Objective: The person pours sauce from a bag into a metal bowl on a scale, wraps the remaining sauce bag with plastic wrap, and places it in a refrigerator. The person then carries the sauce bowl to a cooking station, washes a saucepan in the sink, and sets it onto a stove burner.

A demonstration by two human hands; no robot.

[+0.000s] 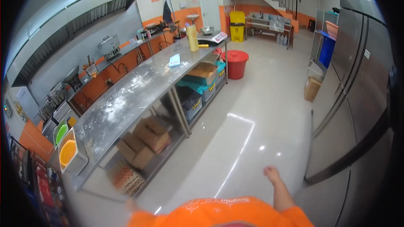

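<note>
We couldn't tell finger state: left hand point(132, 205) blurred, right hand point(272, 173) too small, no object visible in either. Nearest our left, stacked egg trays point(126, 179) sat on the steel table's point(153, 80) lower shelf point(168, 147). We judged them light, stiffish, crushable; best held by opposite rims. Looked ridged, greyish and reddish.

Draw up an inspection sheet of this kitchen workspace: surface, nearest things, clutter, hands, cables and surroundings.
Surface: steel table, streaked with white powder.
Nearest things: stacked trays under the table, left hand's side; steel refrigerator on the right.
Clutter: tall yellow container, scale and pale blue packet on the table; cardboard boxes below.
Hands: right hand, nothing seen in it; left hand blurred, grip unclear.
Cables: dark loops against the orange wall, perhaps cords or hoses.
Surroundings: red lidded bin near the table's far end; yellow bin beyond.
</note>
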